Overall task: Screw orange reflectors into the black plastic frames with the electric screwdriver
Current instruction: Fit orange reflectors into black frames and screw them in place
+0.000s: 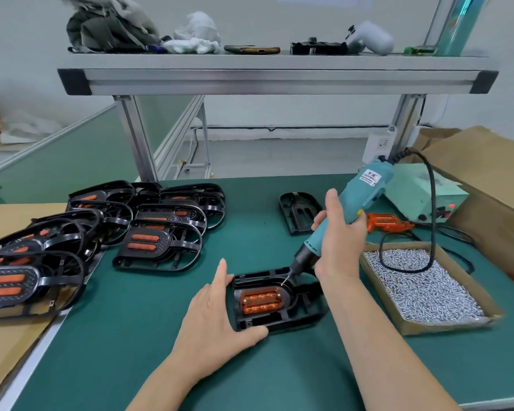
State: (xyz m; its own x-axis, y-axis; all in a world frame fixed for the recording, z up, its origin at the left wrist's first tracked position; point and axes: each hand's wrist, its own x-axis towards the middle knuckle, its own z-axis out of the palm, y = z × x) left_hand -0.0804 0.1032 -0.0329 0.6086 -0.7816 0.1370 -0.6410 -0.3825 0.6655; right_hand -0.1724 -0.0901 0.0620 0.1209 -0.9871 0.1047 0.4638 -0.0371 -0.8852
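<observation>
A black plastic frame [304, 304] lies on the green mat in front of me with an orange reflector [260, 299] seated in it; two screw heads show on the reflector. My left hand [217, 318] braces the frame's left side, fingers straight along its edge and thumb at the near corner. My right hand [340, 232] grips the teal electric screwdriver [359, 200], tilted, with its bit tip just above the reflector's upper right corner.
Stacks of black frames fitted with reflectors [149, 247] lie at the left. A cardboard tray of screws [422, 286] sits at the right, the screwdriver's cable looping over it. An empty frame [298, 212], a loose orange reflector [386, 222] and the power box [422, 197] lie behind.
</observation>
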